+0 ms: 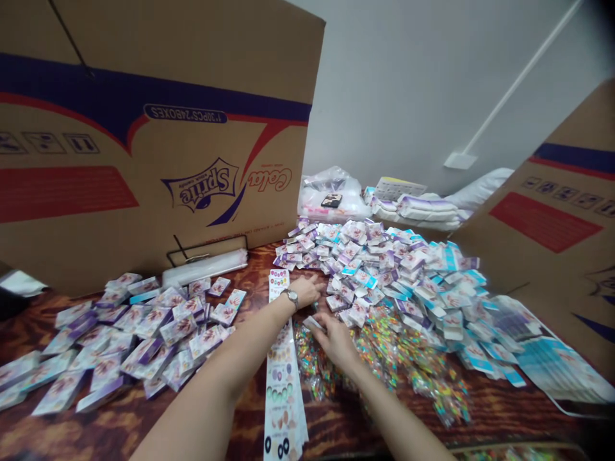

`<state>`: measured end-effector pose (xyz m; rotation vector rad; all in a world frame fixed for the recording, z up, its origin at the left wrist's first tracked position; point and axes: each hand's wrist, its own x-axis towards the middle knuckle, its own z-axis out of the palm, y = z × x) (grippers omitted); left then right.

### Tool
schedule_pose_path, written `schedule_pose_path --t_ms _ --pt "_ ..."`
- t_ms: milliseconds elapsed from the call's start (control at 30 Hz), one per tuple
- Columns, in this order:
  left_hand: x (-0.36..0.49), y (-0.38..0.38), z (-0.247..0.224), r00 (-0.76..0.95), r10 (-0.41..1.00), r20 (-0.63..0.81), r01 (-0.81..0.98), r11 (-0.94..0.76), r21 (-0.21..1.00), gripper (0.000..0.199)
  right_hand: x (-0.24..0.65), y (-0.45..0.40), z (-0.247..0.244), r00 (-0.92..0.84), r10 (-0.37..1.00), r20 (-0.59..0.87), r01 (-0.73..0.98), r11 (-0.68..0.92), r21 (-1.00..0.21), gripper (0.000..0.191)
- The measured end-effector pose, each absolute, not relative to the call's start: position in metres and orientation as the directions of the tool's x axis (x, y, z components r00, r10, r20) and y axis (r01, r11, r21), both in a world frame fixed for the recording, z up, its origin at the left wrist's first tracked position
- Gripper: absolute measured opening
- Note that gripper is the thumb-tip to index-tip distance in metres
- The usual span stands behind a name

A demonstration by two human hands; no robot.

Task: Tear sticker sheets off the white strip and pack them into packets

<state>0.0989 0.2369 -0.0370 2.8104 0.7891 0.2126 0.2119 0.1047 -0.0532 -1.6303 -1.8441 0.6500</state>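
White cardboard forms the small flat-sided piece (pixel 313 324) (its printing, if any, is too blurred to read) pinched between thumb and fingers of the right hand (pixel 336 339); it projects from the fingertips toward the left. Just beyond it, the left hand (pixel 307 291), loosely open with fingers extended, reaches beside the near-left edge of a broad heap of small white, purple and blue cartons (pixel 365 256). A round-faced metal wristwatch (pixel 290 296) encircles the left wrist. Under and beside the right hand lie clear plastic packets of multicoloured pieces (pixel 384 339); long white strips printed with rows of coloured ovals (pixel 281 410) pass beneath the left forearm. Farther left, a second group of small white-and-purple cartons (pixel 158 326) covers the reddish-brown patterned table (pixel 250 416). Behind it stands a large brown cardboard box (pixel 230 77), its lettering inverted.
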Motion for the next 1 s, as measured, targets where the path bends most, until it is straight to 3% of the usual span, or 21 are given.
schedule_pose_path --t_ms 167,300,433,600,700,800,900,1000 --pt "0.095 0.24 -0.038 0.843 0.537 -0.033 0.519 -0.794 0.317 0.03 0.226 0.104 -0.036 -0.059 0.992 0.109 0.631 0.122 -0.766 0.023" --pt "0.086 0.229 -0.022 0.812 0.583 0.013 0.527 -0.743 0.413 0.029 0.237 0.102 -0.015 0.022 0.988 0.15 0.572 0.111 -0.813 0.027" --pt "0.058 0.199 0.0 0.753 0.652 0.092 0.503 -0.66 0.558 0.02 0.241 0.098 0.01 0.099 0.977 0.19 0.365 0.141 -0.92 0.032" --pt "0.022 0.138 0.015 0.674 0.73 0.111 0.425 -0.506 0.751 0.025 0.218 0.09 0.033 -0.051 0.985 0.167 0.228 0.174 -0.958 0.027" --pt "0.01 0.102 0.016 0.622 0.783 0.02 0.219 -0.198 0.956 0.038 0.199 0.082 0.038 -0.195 0.97 0.145 0.231 0.19 -0.954 0.024" --pt "-0.002 0.077 0.017 0.578 0.811 -0.093 -0.056 0.153 0.987 0.048 0.188 0.074 0.042 -0.28 0.946 0.16 0.228 0.228 -0.946 0.023" --pt "-0.017 0.064 0.02 0.495 0.868 -0.045 0.032 0.033 0.999 0.047 0.185 0.066 0.053 -0.289 0.923 0.254 0.327 0.345 -0.88 0.02" --pt "-0.027 0.058 0.018 0.446 0.89 0.098 0.228 -0.219 0.949 0.047 0.183 0.06 0.065 -0.348 0.818 0.458 0.494 0.575 -0.653 0.019"
